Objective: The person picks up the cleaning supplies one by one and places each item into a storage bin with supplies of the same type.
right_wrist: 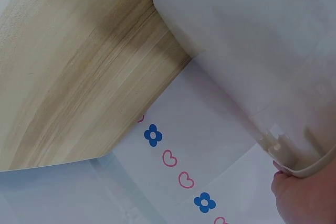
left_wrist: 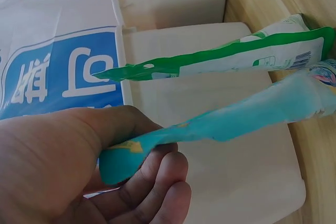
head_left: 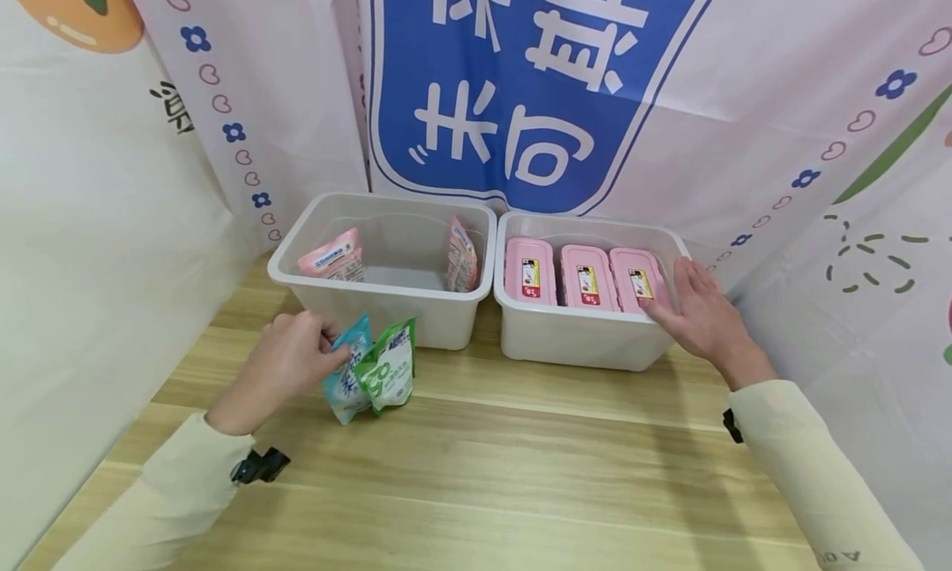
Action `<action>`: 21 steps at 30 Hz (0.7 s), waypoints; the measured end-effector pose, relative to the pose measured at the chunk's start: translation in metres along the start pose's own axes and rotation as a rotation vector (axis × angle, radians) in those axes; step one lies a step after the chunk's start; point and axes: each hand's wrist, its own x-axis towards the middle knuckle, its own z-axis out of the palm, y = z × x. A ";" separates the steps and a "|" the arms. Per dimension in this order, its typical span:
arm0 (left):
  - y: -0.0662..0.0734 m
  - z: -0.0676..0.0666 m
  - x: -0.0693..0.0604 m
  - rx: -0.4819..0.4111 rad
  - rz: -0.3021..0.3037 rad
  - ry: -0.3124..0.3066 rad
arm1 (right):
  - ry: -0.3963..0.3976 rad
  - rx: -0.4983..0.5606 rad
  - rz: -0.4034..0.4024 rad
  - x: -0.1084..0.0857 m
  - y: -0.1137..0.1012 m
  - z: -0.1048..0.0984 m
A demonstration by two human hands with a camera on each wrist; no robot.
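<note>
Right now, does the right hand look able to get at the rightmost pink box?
Probably yes: the right hand rests on the rim of the right bin, close beside the rightmost pink box, and the bin's open top leaves the way free.

The head view is bright and evenly lit, with pale sheen across the tabletop (head_left: 483, 488) at lower centre, a soft-edged shadow falling left of the right sleeve (head_left: 803, 455), wide-angle stretching towards the lower corners, and small print on the pink cases (head_left: 589, 261) too soft to read. The left wrist view is dimmer and muted, its highlights greyed, with the left hand (left_wrist: 68, 156) softly rendered at lower left. Dimmest is the right wrist view, low in contrast, with a diffuse shadow at upper centre and hazy shading over the tub (right_wrist: 252, 35) at upper right.
</note>
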 end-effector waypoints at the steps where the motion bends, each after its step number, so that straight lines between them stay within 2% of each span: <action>1: -0.001 0.001 0.000 -0.002 0.013 0.009 | 0.003 0.003 0.002 0.000 0.001 0.000; 7: -0.005 -0.001 -0.003 0.002 0.084 0.042 | 0.019 0.014 -0.001 0.000 0.002 0.003; 12: -0.007 -0.010 -0.005 0.014 0.096 0.040 | 0.024 0.011 -0.013 -0.002 0.000 0.005; 21: -0.003 -0.028 0.000 0.059 0.124 0.029 | 0.031 0.008 -0.015 -0.002 -0.002 0.001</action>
